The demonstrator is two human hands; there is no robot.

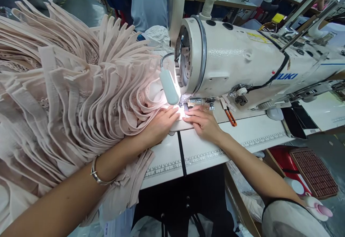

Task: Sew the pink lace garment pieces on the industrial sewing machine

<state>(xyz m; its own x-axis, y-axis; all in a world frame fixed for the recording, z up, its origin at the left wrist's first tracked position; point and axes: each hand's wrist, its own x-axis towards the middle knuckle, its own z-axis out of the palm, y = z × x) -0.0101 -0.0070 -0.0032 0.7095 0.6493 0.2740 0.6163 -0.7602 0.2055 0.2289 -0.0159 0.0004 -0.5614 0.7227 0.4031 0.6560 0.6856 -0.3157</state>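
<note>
My left hand [163, 121] lies at the machine's needle area, fingers stretched out and pressing on pale fabric [178, 114] that the lamp washes out. On the other side of the needle, my right hand [204, 122] rests palm down with its fingers extended and slightly apart, fingertips at the fabric's edge. The white sewing machine [226, 57] stands over both hands, and a small pale green lamp [169, 86] hangs beside its needle. A large heap of beige garment pieces [88, 104] with bands and lace crowds my left forearm. Glare hides the stitching point.
An orange-handled cutter [231, 117] lies right of my right hand. Ruler tape [199, 158] runs along the table's front edge. A dark phone [293, 122] lies farther right. Below are a red stool with a woven brown cover [314, 172] and a bottle [318, 208]. A person in blue [148, 3] is ahead.
</note>
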